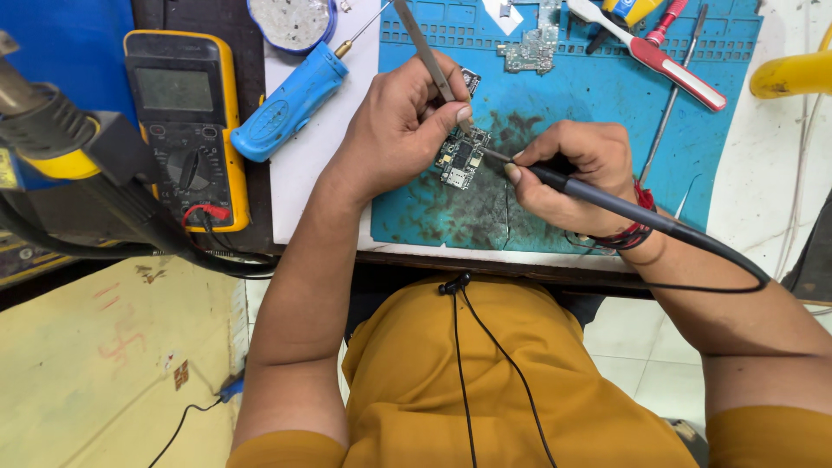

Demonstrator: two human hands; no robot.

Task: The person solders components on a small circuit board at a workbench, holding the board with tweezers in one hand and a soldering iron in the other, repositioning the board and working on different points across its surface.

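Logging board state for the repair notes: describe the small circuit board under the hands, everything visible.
The small circuit board is a compact dark green board, densely set with silvery metal shields and chips. It lies flat on the stained blue work mat, tilted diagonally. The tweezers in the left hand press on its upper edge; the tip of the black soldering iron, held by the right hand, meets its right side. Fine detail is too small to read.

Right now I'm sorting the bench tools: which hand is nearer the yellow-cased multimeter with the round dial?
Left. The left hand, holding metal tweezers, is just right of the yellow-cased multimeter, past the blue-handled tool. The right hand with the black soldering iron lies farther right.
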